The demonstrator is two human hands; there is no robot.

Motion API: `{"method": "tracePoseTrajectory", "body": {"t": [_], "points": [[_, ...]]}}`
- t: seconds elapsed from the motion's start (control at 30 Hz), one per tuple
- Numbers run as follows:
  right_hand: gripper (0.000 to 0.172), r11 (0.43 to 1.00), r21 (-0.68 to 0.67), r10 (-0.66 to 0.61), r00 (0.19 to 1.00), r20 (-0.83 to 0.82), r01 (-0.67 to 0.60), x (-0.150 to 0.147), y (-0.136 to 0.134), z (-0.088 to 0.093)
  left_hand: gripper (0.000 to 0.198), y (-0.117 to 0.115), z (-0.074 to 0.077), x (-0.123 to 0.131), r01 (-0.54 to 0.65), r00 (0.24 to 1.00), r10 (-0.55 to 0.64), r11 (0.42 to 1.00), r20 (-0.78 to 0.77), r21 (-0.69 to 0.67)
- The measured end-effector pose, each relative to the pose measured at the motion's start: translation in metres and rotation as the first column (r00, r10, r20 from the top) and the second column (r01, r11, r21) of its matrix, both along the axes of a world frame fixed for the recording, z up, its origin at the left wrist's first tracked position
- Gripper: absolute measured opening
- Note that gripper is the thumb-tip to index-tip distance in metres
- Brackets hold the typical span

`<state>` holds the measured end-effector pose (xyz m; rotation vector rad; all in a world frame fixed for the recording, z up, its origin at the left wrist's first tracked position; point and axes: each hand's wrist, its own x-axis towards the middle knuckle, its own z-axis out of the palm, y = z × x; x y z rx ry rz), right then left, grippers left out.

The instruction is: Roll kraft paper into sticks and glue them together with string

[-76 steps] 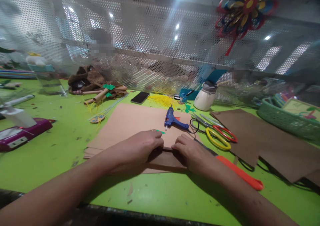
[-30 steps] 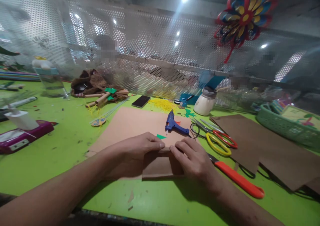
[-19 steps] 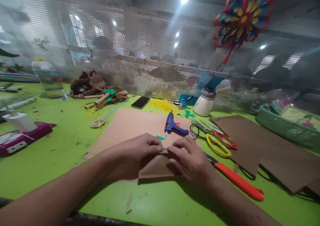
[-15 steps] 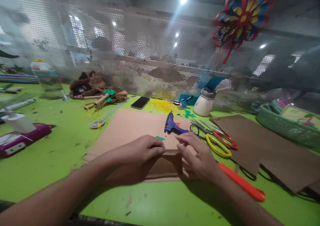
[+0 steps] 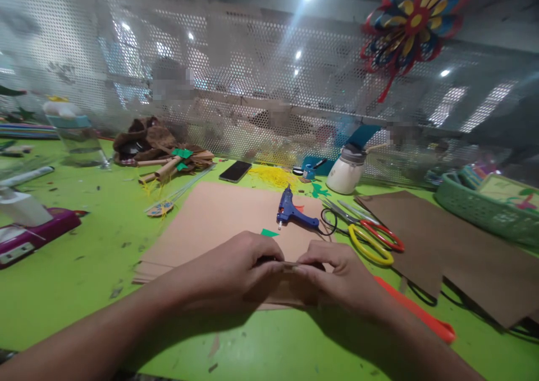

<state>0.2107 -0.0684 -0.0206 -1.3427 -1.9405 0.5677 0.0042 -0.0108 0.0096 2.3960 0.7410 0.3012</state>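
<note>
Between thumb and fingers my left hand [image 5: 246, 263] pinches the edge of a piece of brown paper [image 5: 289, 267]. My right hand [image 5: 337, 269] grips the same edge close by, thumb towards me. How far this piece reaches under my hands is hidden. Beneath lies a stack of larger brown paper sheets [image 5: 197, 218]. On the stack, just beyond my fingers, rest a blue hot glue gun [image 5: 290, 208] and a small green paper scrap [image 5: 268, 233].
Right of the stack lie yellow-handled scissors [image 5: 370, 246], red-handled scissors [image 5: 385, 236], an orange-handled tool [image 5: 421, 309] and dark brown bags [image 5: 404, 218]. A white jar [image 5: 345, 173], phone [image 5: 236, 171] and green basket [image 5: 484, 207] stand farther back. A purple power strip [image 5: 42, 235] is left.
My right hand has moved in towards the left, and its fingers have closed on the brown paper's edge. The view has shifted slightly.
</note>
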Motion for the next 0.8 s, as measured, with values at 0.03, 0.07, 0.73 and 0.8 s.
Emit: {"method": "tracePoseTrajectory", "body": {"t": [0.03,0.07,0.73,0.8], "points": [[0.019,0.999,0.035,0.008,1.000,0.025,-0.009,0.001,0.000,0.000,0.028,0.000,0.000,0.000,0.002,1.000,-0.002,1.000,0.008,0.015],[0.020,0.998,0.065,0.014,0.999,0.052,-0.017,0.001,0.000,0.000,0.029,0.000,0.000,0.000,0.007,1.000,-0.007,1.000,0.015,0.031],[0.013,0.989,0.131,0.046,0.983,0.177,-0.069,0.008,0.003,-0.007,0.023,0.007,-0.016,-0.012,-0.078,0.997,0.080,0.987,-0.009,0.143],[0.013,0.994,0.080,0.055,0.985,0.162,-0.068,0.009,0.004,-0.006,0.021,0.013,-0.019,-0.012,-0.061,0.998,0.062,0.997,-0.016,0.053]]}}
